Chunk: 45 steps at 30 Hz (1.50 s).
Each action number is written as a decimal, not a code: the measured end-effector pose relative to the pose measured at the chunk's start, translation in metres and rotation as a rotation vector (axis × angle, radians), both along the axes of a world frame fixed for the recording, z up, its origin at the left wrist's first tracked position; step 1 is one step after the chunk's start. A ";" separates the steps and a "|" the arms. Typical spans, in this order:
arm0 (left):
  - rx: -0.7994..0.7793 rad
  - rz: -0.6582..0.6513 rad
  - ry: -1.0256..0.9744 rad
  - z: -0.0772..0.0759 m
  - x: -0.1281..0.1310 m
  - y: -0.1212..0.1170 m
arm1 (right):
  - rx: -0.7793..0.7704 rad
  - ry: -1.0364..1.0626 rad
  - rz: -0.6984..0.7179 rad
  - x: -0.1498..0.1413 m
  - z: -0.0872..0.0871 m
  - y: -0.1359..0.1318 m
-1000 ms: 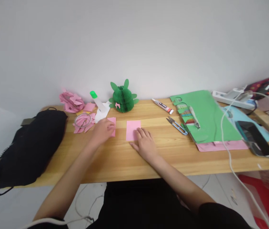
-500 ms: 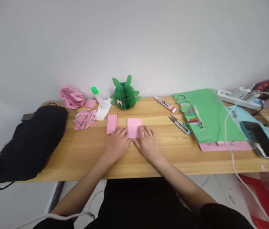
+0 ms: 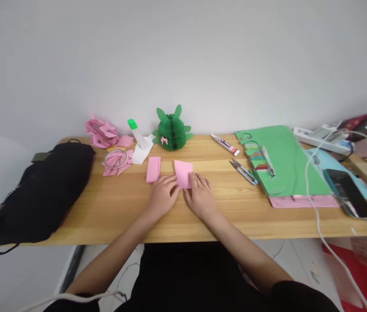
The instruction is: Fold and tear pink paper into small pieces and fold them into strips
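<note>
A small sheet of pink paper point(image 3: 183, 172) lies in front of me, its left edge raised and curving inward. My left hand point(image 3: 164, 195) has its fingers bent and pinches that edge near the lower left corner. On the paper's right side rests my right hand point(image 3: 200, 194), its fingers stretched forward, pressing the sheet to the table. Just left of the sheet is a stack of folded pink paper point(image 3: 153, 169). Beyond it stands a green pleated paper figure point(image 3: 172, 133) with leaf shapes and a small pink bow.
Toward the left are a glue stick point(image 3: 138, 133), a ring of tape point(image 3: 115, 158), pink paper scraps point(image 3: 101, 132) and a black bag point(image 3: 45, 195). On the right lie a glue tube point(image 3: 225, 144), thread snips point(image 3: 243, 172), green sheets point(image 3: 297, 160), a phone point(image 3: 350, 193) and a white cable point(image 3: 315, 208).
The paper's left edge has lifted from flat and tilts toward the right. My left hand has shifted slightly right with its fingers more bent. My right hand stays on the sheet.
</note>
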<state>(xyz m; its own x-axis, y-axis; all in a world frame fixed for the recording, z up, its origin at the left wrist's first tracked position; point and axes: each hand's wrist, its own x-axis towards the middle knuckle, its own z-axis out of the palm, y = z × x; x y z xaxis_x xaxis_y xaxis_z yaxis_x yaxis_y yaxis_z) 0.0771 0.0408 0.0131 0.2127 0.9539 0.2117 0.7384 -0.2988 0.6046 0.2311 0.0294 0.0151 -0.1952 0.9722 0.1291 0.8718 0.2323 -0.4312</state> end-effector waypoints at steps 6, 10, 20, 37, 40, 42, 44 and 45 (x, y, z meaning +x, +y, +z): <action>-0.156 0.087 -0.236 0.001 0.006 0.016 | 0.030 0.098 0.008 0.002 -0.006 0.000; -0.233 0.072 -0.350 0.019 0.007 0.025 | 0.088 0.221 0.046 0.014 -0.005 0.006; -0.326 -0.101 -0.484 0.121 -0.002 0.000 | 0.177 0.599 0.116 0.049 0.080 0.004; -0.036 -0.217 -0.523 0.129 0.004 -0.018 | -0.164 1.302 -0.195 0.044 0.115 -0.007; 0.473 -0.164 -0.260 0.122 0.001 -0.019 | -0.281 1.393 -0.247 0.043 0.114 -0.003; 0.695 -0.238 -0.055 0.123 0.001 -0.020 | -0.335 1.387 -0.242 0.041 0.114 -0.001; 0.746 -0.332 -0.014 0.128 0.002 -0.022 | -0.357 1.318 -0.185 0.041 0.113 0.001; 0.718 -0.343 -0.062 0.130 0.002 -0.023 | -0.342 1.275 -0.155 0.042 0.112 0.003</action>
